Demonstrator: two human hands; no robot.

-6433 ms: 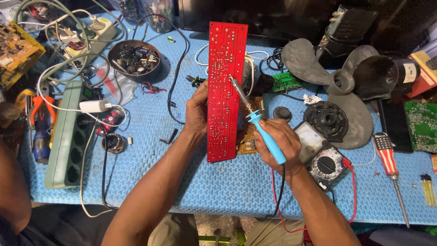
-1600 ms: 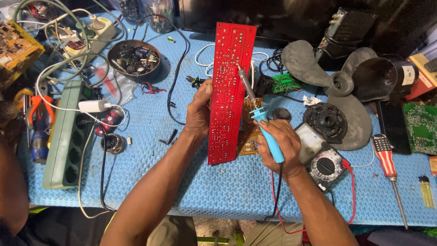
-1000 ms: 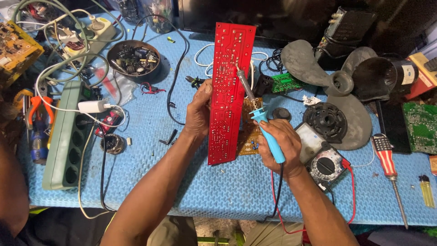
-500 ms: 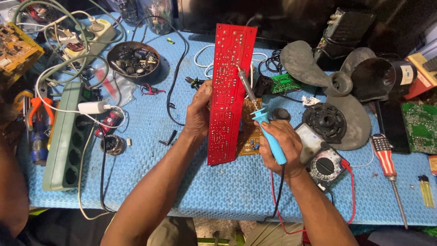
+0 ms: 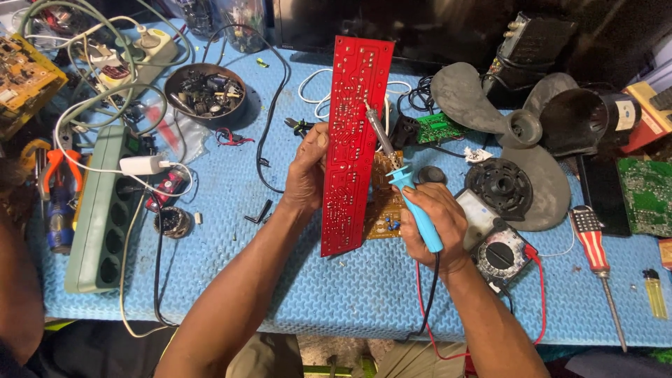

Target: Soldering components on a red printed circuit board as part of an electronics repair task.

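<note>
I have my left hand (image 5: 308, 168) clenched around the left edge of a long red circuit board (image 5: 353, 140), which stands nearly upright in the middle of the frame with its lower end resting on the blue tabletop (image 5: 336, 287). My right hand (image 5: 430, 220) is wrapped around the blue handle of a soldering iron (image 5: 402, 182), just right of the board's lower half. The iron slants up and to the left, and its metal tip touches the board's right edge in the upper half. A black cord runs from the handle down to the bottom of the frame.

Behind the red board, between my two hands, lies a smaller brown circuit board (image 5: 385, 203) flat on the tabletop. Just right of my right hand sits a multimeter (image 5: 497, 245) with a red lead looping toward the lower edge. Further right lie a screwdriver (image 5: 595, 259) with a striped handle and a small yellow lighter (image 5: 654, 294).

In the upper right of the frame rests a grey fan blade (image 5: 518, 140) with a black round motor part (image 5: 500, 185) in front of it. In the upper left I see a dark bowl (image 5: 205, 91) full of small components. Along the left side lies a green power strip (image 5: 98, 224) with a white plug in it, and orange-handled pliers (image 5: 52, 175) lie beside it.
</note>
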